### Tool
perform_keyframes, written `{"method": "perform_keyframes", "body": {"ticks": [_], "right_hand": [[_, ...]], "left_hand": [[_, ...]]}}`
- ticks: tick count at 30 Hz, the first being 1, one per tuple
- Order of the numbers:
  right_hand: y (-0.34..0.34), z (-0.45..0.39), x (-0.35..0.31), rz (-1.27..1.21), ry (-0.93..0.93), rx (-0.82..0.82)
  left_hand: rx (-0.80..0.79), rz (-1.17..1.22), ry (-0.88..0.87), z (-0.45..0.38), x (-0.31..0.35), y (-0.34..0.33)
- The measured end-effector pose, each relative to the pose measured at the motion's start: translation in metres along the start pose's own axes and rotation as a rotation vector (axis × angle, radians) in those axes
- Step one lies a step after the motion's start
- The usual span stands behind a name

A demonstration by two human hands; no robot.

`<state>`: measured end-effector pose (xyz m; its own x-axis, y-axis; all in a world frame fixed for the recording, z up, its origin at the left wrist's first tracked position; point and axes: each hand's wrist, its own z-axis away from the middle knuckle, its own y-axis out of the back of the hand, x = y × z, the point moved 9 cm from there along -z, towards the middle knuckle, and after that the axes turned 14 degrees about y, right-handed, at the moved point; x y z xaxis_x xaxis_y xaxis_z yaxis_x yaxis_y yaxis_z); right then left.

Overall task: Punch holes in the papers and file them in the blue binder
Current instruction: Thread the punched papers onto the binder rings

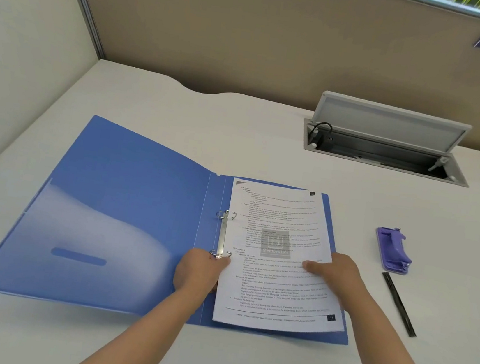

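Head view: your blue plastic ring binder (125,212) lies open flat on the white worktop (269,136). White printed paper sheets (277,257) rest on its right half, left edge at the two metal rings (223,234). Your left hand (199,271) sits at the lower ring, grip pinching the sheets' left edge. Your right hand (333,275) lies on the sheets' right side, thumb on top, fingers under the edge, grip holding the paper. Purple plastic hole punch (394,250) sits right of the binder, apart from it; thin black strip (399,303) lies just below it. Open grey cable tray (387,140) at the back.
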<state>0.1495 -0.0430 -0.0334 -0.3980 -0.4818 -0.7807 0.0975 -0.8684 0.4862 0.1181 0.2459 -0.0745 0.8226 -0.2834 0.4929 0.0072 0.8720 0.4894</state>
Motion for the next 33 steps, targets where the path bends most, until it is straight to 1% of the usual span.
{"method": "perform_keyframes", "body": {"ticks": [3, 6, 9, 14, 17, 21, 24, 28, 31, 33], "right_hand": [[-0.001, -0.003, 0.002, 0.185, 0.015, 0.016], [-0.002, -0.002, 0.002, 0.332, 0.037, 0.029], [-0.003, -0.002, 0.002, 0.408, 0.049, 0.029], [-0.002, -0.002, 0.001, 0.437, 0.035, 0.037], [0.000, 0.001, 0.000, 0.420, 0.030, 0.065], [0.002, 0.005, 0.001, 0.375, 0.027, 0.102], [0.001, 0.006, 0.004, 0.379, 0.025, 0.116], [0.007, 0.009, 0.000, 0.504, 0.023, 0.168], [0.011, 0.012, -0.007, 0.555, 0.070, 0.207], [0.012, 0.015, -0.010, 0.561, 0.109, 0.221]], "left_hand": [[0.074, -0.205, -0.045, 0.004, 0.007, 0.007], [0.095, -0.263, -0.064, 0.003, 0.010, 0.008], [0.085, -0.283, -0.071, 0.003, 0.011, 0.007], [0.072, -0.279, -0.066, 0.002, 0.010, 0.008], [0.091, -0.279, -0.080, 0.002, 0.012, 0.012], [0.134, -0.288, -0.119, 0.003, 0.019, 0.022], [0.125, -0.265, -0.168, 0.003, 0.023, 0.022], [0.117, -0.203, -0.226, 0.002, 0.028, 0.018], [0.133, -0.128, -0.252, -0.001, 0.028, 0.018], [0.148, -0.122, -0.280, -0.003, 0.029, 0.017]]}}
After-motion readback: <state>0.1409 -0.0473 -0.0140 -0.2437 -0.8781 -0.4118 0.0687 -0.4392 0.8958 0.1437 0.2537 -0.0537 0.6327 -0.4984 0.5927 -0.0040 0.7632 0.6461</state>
